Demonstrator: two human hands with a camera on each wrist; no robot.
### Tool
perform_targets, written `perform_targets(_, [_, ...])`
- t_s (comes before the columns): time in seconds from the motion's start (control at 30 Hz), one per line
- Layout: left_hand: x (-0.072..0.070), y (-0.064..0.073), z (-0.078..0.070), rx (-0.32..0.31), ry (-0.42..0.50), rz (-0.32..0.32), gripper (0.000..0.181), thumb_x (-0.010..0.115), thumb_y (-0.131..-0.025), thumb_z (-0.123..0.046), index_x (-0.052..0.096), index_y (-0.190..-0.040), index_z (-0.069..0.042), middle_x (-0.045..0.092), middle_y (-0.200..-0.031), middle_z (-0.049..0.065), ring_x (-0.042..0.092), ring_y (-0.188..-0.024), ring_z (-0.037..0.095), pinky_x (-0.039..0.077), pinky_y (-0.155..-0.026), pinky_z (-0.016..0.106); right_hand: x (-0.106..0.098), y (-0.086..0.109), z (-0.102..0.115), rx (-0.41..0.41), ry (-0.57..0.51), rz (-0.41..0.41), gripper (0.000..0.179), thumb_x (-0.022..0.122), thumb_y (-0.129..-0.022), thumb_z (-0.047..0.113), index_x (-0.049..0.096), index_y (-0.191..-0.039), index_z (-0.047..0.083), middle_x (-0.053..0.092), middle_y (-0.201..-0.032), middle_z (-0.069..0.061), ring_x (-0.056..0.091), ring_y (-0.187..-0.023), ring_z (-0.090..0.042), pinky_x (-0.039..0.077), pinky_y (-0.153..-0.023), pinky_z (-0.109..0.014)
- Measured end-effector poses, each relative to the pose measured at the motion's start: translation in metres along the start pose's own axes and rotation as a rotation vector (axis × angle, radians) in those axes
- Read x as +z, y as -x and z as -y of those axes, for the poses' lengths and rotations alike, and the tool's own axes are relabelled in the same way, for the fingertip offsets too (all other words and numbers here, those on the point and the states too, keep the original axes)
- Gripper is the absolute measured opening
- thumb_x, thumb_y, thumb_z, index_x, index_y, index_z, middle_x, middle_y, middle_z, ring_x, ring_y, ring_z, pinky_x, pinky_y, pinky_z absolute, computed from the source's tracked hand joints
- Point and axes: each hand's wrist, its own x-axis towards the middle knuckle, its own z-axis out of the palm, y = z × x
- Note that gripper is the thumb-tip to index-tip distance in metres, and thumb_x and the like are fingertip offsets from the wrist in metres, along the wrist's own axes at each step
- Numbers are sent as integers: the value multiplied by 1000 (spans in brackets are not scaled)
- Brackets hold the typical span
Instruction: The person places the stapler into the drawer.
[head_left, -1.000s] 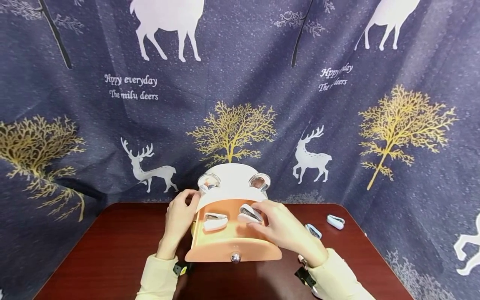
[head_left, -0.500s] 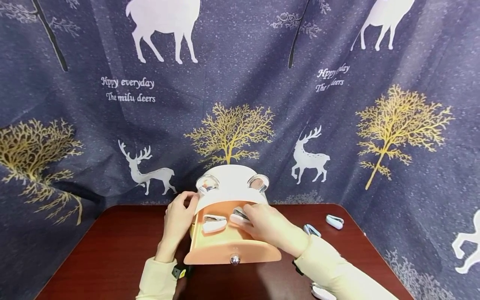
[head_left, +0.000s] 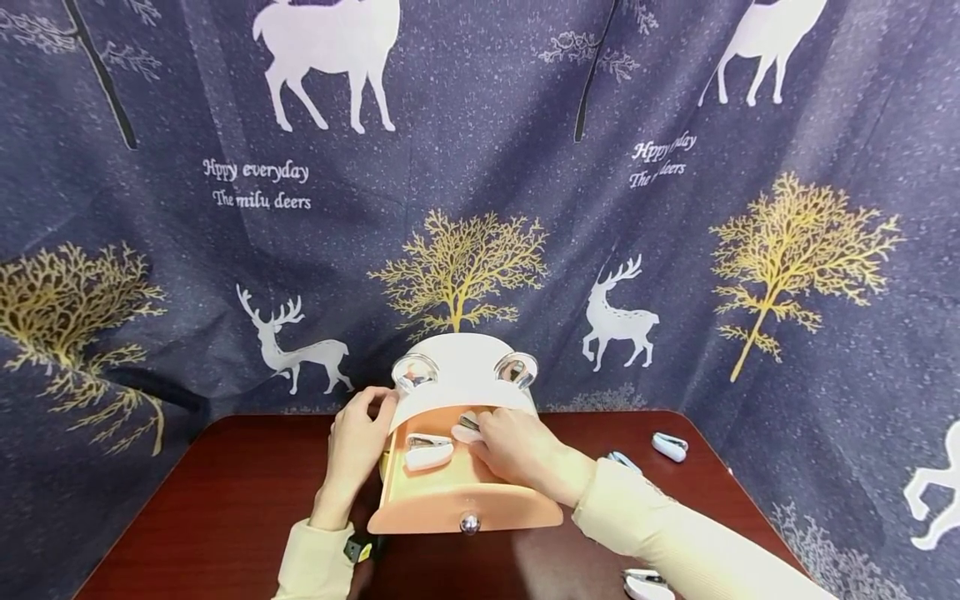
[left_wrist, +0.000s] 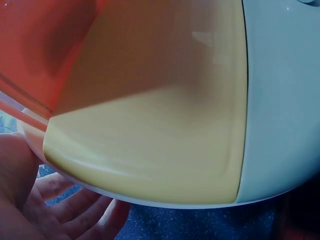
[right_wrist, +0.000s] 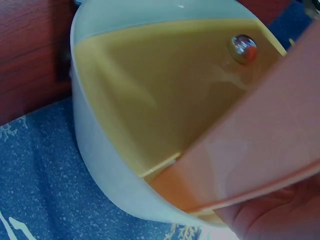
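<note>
A white desktop drawer box (head_left: 462,360) stands on the table with its orange drawer (head_left: 427,510) pulled out. My left hand (head_left: 357,437) holds the box's left side; in the left wrist view its fingers (left_wrist: 75,207) reach behind the rim. My right hand (head_left: 521,446) is inside the drawer, fingers on a small white stapler (head_left: 466,433), which it partly covers. Left of it in the drawer lies another white stapler (head_left: 430,452). The right wrist view shows the underside of the drawer (right_wrist: 250,145) and part of the right hand below it.
A light blue stapler (head_left: 670,447) lies at the table's right, another blue one (head_left: 622,461) is partly behind the right sleeve. Near the front right is a white stapler (head_left: 647,585). Under the open drawer is a yellow drawer front (right_wrist: 150,90) with a silver knob (right_wrist: 243,49).
My right hand has moved left and deeper into the drawer with the white stapler, toward the other one. The left hand stays at the box's side.
</note>
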Motion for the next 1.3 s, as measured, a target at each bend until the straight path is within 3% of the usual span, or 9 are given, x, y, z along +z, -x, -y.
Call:
perform_targets(0.07, [0,0,0,5,-3,0,26,57,-97,-43,71,-106,-23,69,-93,-2,65,-84,18,47,-72,45,1,-2,1,-1,13,13,21,65,-91,25,64,-84,5,59,-71,-7,63,-69,-25,51,-64,-38])
perform_targets(0.3, [0,1,0,4,12,2,27,57,-97,-43,71,-106,-23,69,-92,-2,65,-84,18,47,-72,45,5,-6,1,-7,-43,11,33,61,-93,28,61,-116,5,61,-72,-6,65,-70,-24,51,-65,-40])
perform_targets(0.5, [0,1,0,-3,1,1,28,56,-97,-45,71,-107,-23,69,-94,-2,65,-85,19,47,-73,45,8,-8,-1,-22,-71,16,34,60,-94,31,58,-119,8,59,-69,-4,64,-67,-23,50,-62,-40])
perform_targets(0.73, [0,1,0,-1,8,2,27,57,-97,-43,71,-106,-23,69,-94,-2,65,-85,19,47,-73,46,2,-3,-3,-89,-127,5,41,62,-95,31,55,-127,6,61,-75,-4,62,-68,-18,50,-68,-38])
perform_targets(1.0, [1,0,2,6,8,-6,28,57,-96,-45,71,-106,-23,69,-94,-2,65,-85,19,47,-73,46,-21,4,-7,-85,-304,161,44,64,-95,24,52,-134,6,49,-69,3,44,-63,-9,41,-62,-28])
perform_targets(1.13, [1,0,2,6,9,-5,30,56,-96,-46,71,-107,-23,69,-94,-2,65,-85,20,47,-73,46,-28,9,-8,-73,-335,180,28,63,-95,22,58,-118,7,55,-79,-3,47,-70,-10,42,-65,-28])
perform_targets(1.2, [1,0,3,8,6,-7,30,56,-96,-46,71,-107,-23,69,-94,-2,65,-85,20,47,-72,46,-30,12,-8,-85,-332,162,16,63,-94,20,59,-103,8,54,-80,-3,48,-72,-11,42,-66,-28])
perform_targets(1.3, [1,1,2,6,5,-8,29,56,-96,-45,71,-107,-23,69,-93,-2,65,-85,20,47,-72,47,-33,18,-9,-100,-324,132,11,63,-94,19,58,-94,10,54,-77,-1,47,-71,-11,42,-65,-29])
